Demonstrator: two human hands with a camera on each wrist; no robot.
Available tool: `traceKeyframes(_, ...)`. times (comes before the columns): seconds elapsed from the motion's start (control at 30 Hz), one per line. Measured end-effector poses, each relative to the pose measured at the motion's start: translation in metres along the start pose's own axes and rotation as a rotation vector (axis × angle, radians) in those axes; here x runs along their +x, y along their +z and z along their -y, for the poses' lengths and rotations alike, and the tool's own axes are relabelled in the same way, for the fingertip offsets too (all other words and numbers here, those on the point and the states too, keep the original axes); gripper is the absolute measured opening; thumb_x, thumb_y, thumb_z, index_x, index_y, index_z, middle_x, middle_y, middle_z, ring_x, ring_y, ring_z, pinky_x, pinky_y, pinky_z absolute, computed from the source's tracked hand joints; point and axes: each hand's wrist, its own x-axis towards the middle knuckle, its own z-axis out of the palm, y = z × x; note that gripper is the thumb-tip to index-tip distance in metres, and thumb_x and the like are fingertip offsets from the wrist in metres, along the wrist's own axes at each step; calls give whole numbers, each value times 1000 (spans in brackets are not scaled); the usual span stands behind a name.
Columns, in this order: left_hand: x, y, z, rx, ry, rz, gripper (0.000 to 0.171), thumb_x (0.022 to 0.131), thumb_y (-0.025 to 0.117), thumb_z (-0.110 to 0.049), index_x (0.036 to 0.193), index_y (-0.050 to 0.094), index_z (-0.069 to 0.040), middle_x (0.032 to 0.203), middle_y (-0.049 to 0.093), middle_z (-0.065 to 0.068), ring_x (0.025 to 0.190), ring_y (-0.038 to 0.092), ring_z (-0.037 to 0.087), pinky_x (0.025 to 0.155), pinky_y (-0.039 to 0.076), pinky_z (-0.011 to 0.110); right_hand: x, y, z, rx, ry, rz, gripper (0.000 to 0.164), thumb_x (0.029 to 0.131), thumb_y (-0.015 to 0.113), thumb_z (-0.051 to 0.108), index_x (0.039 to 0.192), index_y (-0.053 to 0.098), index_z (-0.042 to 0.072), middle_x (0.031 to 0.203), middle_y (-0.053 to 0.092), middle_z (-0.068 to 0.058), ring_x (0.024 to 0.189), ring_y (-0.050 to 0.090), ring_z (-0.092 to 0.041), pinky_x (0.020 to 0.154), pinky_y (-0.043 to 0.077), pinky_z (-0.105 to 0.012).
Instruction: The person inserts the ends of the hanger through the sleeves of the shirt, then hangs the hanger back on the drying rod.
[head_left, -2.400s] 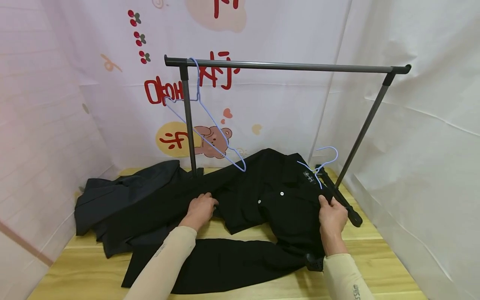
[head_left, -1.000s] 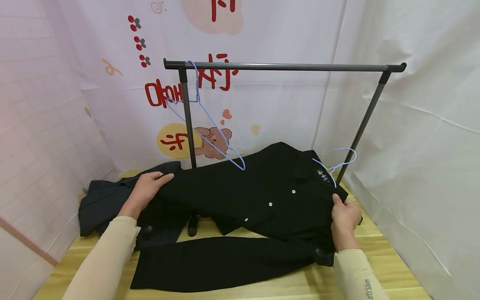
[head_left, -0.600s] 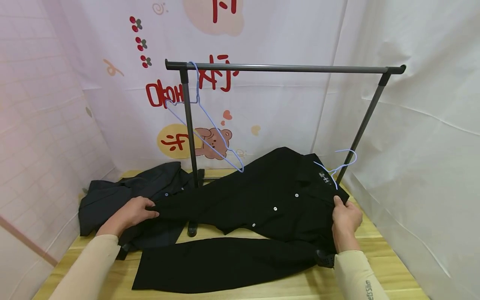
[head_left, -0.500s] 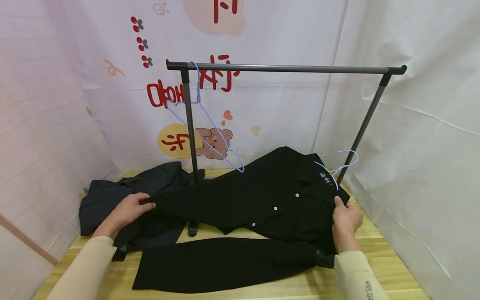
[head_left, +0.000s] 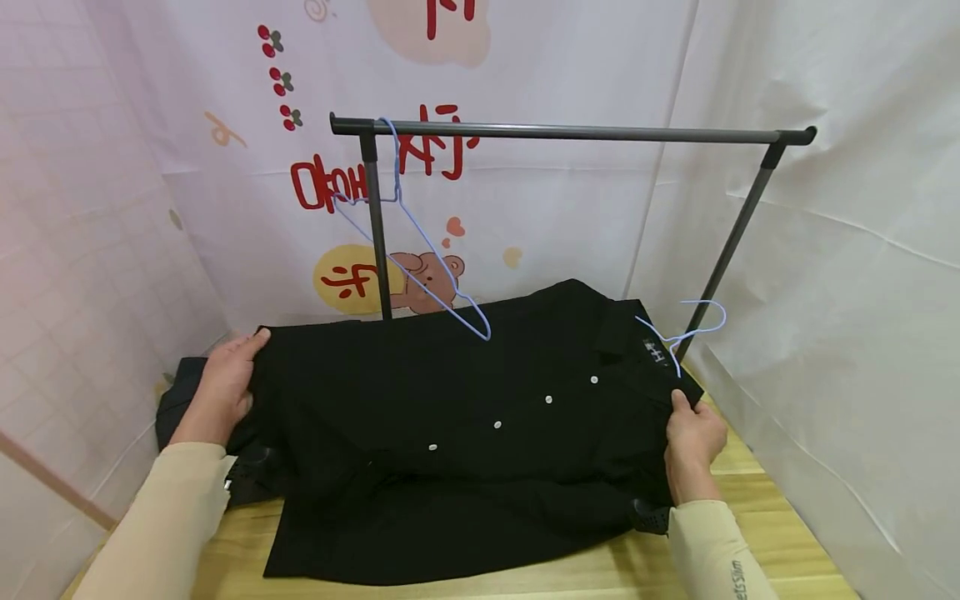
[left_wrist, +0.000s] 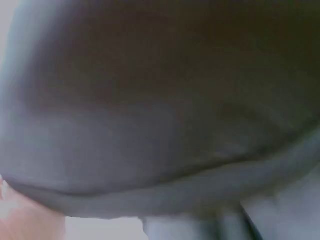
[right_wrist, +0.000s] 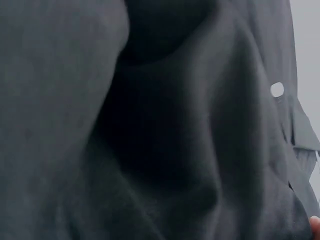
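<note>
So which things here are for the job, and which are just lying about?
Part of the job, it seems:
the black shirt
the left hand and right hand, both gripping it
the blue hanger at the shirt's neck

Probably just there:
the dark garment, mostly hidden
the rack
the spare hanger hung on it

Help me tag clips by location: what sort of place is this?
Probably a small staged corner, perhaps set up for filming: a printed sheet hangs behind a wooden table, and a clothes rack rises behind a black shirt.
</note>
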Motion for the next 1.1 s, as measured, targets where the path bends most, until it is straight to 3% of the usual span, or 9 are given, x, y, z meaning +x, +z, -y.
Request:
traceKeyframes(0.1, 7, -4, 17, 546, -49, -162, 39, 104, 51, -38, 113, 63, -2, 99, 60, 4, 85, 59, 17, 72, 52, 33, -3, 2, -1, -23, -26, 10, 41, 96, 65, 26, 82, 61, -12, 103, 52, -22, 101, 42, -30, 90, 37, -40)
traceKeyframes(0.17, 9, -5, 29, 742, -58, -210, 44, 105, 48, -35, 124, 59, 4, 110, 58, 15, 94, 56, 26, 80, 50, 40, -5, 4, -4, -51, -50, 12, 44, 96, 66, 25, 66, 53, -6, 90, 48, -21, 94, 40, -31, 82, 36, -42)
traceKeyframes(0.33, 5, -1, 51, 895, -46, -182, 44, 106, 48, -25, 137, 50, 5, 131, 53, 29, 114, 52, 42, 95, 44, 54, -9, 7, -8, -91, -80, -3, 53, 95, 68, 24, 53, 38, 9, 61, 30, -7, 74, 34, -28, 59, 26, -37)
traceKeyframes(0.5, -9, 7, 60, 1073, 57, -125, 43, 103, 56, -27, 133, 52, 5, 121, 56, 27, 106, 55, 43, 85, 47, 55, -11, 7, -10, -86, -89, -11, 51, 95, 68, 23, 54, 41, 8, 60, 32, -6, 76, 35, -29, 61, 27, -36)
traceKeyframes(0.7, -46, 28, 75, 1259, 89, 88, 49, 97, 61, -46, 115, 64, -1, 103, 64, 14, 88, 60, 29, 73, 49, 48, -12, 7, -10, -96, -88, -4, 51, 96, 67, 24, 56, 40, 8, 61, 27, -5, 72, 33, -28, 59, 26, -37)
traceKeyframes(0.87, -83, 51, 95, 1464, 40, 263, 67, 78, 73, -64, 114, 62, -9, 108, 56, 10, 92, 55, 27, 72, 47, 48, -11, 7, -10, -95, -91, -4, 55, 95, 68, 26, 53, 35, 10, 56, 21, 1, 55, 26, -22, 49, 24, -32)
traceKeyframes(0.97, -96, 57, 105, 1601, 102, 350, 51, 76, 82, -50, 105, 60, -15, 103, 51, 6, 87, 51, 25, 66, 43, 43, -11, 7, -10, -86, -81, -5, 56, 95, 68, 27, 53, 34, 11, 55, 20, 2, 53, 25, -22, 48, 24, -32)
traceKeyframes(1.03, -99, 57, 107, 1649, 184, 339, 34, 79, 83, -35, 98, 63, -16, 99, 53, 4, 85, 51, 24, 64, 41, 41, -11, 6, -10, -89, -79, -5, 55, 95, 68, 27, 53, 35, 11, 55, 20, 1, 55, 26, -23, 50, 24, -32)
traceKeyframes(1.1, -97, 55, 103, 1620, 239, 288, 18, 85, 80, -23, 95, 67, -15, 98, 57, 4, 85, 55, 25, 65, 44, 41, -11, 6, -9, -87, -82, -6, 55, 95, 68, 27, 54, 35, 11, 55, 21, 1, 57, 27, -24, 50, 24, -33)
